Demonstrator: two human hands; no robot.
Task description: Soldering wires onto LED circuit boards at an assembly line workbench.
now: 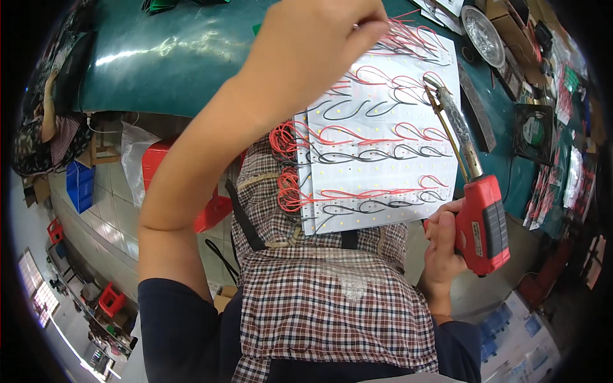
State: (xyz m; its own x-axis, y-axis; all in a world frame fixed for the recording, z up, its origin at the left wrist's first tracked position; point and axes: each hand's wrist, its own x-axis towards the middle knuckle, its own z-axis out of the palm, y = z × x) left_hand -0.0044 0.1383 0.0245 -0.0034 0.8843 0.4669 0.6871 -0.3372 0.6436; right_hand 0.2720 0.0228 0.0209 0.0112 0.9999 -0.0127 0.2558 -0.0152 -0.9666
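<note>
My left hand [322, 41] reaches across to the far edge of a white board panel [383, 169], its fingers curled together. What they pinch, if anything, is hidden at the top of the view; red and black wires [408, 41] lie right beside it. My right hand [444, 246] is wrapped around the handle of a red and black soldering gun [483, 223]. Its metal tip [429, 83] points away from me, over the panel's right side, near wire loops. Rows of red wires [357, 137] and black wires [377, 155] run across the panel.
The panel rests on a green table [172, 57], its near end overhanging toward my checked apron [332, 300]. At the right are a metal bowl [482, 36], a dark bar [477, 108] and a small black fan-like box [534, 132]. Another person's arm [49, 105] shows far left, near a blue bin [80, 186].
</note>
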